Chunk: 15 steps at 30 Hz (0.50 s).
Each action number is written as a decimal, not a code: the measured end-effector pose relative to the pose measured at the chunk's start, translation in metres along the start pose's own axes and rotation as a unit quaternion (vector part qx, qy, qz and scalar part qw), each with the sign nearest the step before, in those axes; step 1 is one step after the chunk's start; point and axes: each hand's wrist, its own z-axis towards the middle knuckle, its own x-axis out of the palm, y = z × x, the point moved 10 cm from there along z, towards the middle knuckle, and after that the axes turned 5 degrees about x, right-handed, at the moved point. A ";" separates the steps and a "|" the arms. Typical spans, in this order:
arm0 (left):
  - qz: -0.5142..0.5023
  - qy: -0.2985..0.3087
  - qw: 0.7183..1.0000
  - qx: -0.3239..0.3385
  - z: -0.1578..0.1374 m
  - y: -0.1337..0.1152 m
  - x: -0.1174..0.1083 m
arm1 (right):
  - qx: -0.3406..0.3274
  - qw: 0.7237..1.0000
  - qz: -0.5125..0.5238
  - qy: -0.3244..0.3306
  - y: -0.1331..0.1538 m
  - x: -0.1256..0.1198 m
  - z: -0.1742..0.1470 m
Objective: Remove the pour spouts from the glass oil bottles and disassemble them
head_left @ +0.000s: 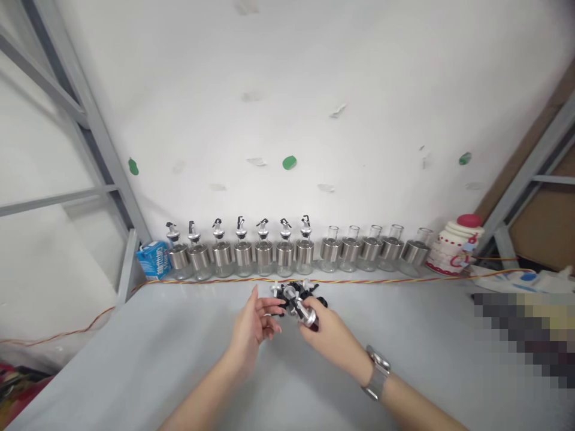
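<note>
My right hand (331, 330), with a watch on its wrist, grips a silver and black pour spout (307, 315) between thumb and fingers. To its left, my left hand (251, 323) holds nothing; its fingers are spread and reach toward the spout. Just beyond both hands lies a small pile of loose pour spouts (277, 291), partly hidden by my fingers. Behind the pile stands a row of glass bottles with steel sleeves. Several on the left, such as this spouted bottle (263, 256), carry pour spouts, while several on the right, like this bottle (330, 252), have bare open necks.
A blue carton (154, 261) stands at the row's left end. A white jar with a red lid (453, 245) is at the right end, near plastic packaging (507, 279). A twisted red-yellow wire (372, 281) crosses the grey table (148, 347) before the bottles.
</note>
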 end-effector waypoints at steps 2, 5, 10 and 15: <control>-0.013 0.006 1.000 -0.009 0.000 0.003 0.003 | -0.004 1.000 0.020 0.008 0.001 0.002 -0.001; -0.034 0.027 0.999 -0.025 -0.001 0.007 0.006 | -0.001 0.999 0.034 0.017 -0.001 0.004 0.000; -0.045 0.049 0.997 -0.033 -0.001 0.008 0.009 | 0.008 1.000 0.011 0.022 -0.007 0.008 0.001; 0.058 -0.008 0.997 0.048 -0.002 -0.007 0.000 | 0.022 1.000 0.022 0.007 -0.009 0.003 0.001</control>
